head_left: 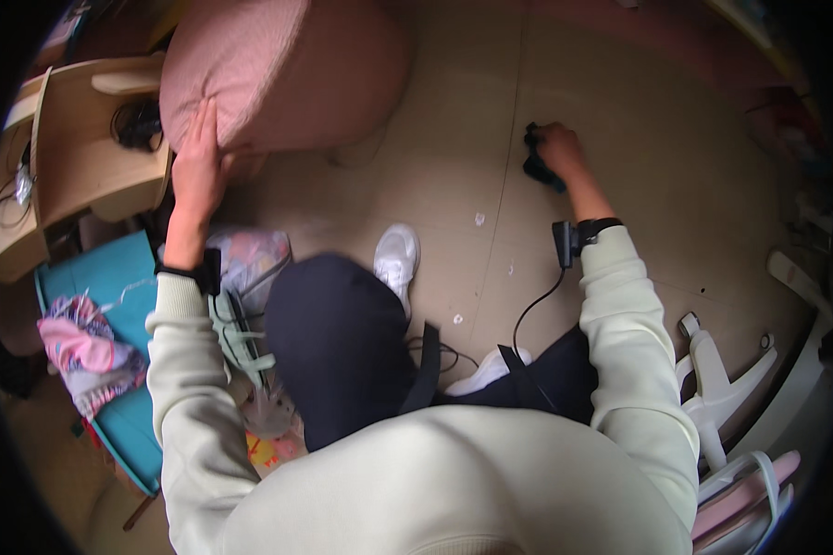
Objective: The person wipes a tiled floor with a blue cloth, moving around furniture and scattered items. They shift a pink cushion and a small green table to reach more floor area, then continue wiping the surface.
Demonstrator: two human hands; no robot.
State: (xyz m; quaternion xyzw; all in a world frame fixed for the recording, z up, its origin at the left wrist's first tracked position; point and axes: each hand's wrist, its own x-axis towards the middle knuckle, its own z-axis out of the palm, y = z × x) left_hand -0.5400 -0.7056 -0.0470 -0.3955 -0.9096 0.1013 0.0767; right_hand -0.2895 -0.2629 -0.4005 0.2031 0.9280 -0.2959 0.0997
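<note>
A large pink beanbag-like cushion [278, 74] fills the upper left. Against its lower left side lies my left hand [199, 166], fingers stretched out flat on the fabric, which creases near the fingertips. My right hand [560, 153] is low over the floor at the upper right, its fingers closed round a small black and dark green thing [539, 171]. Motion blur and the hand hide what kind of thing it is. Both wrists wear a black band with a small device, and a cable hangs from the right one.
At left stand a wooden shelf unit [74, 157] with cables and a teal table [111, 268] bearing a pink patterned cloth [88, 342]. Plastic bags [250, 254] lie beside my knee. White curved furniture legs [713, 379] are at the right. White scraps [479, 219] dot the tiled floor.
</note>
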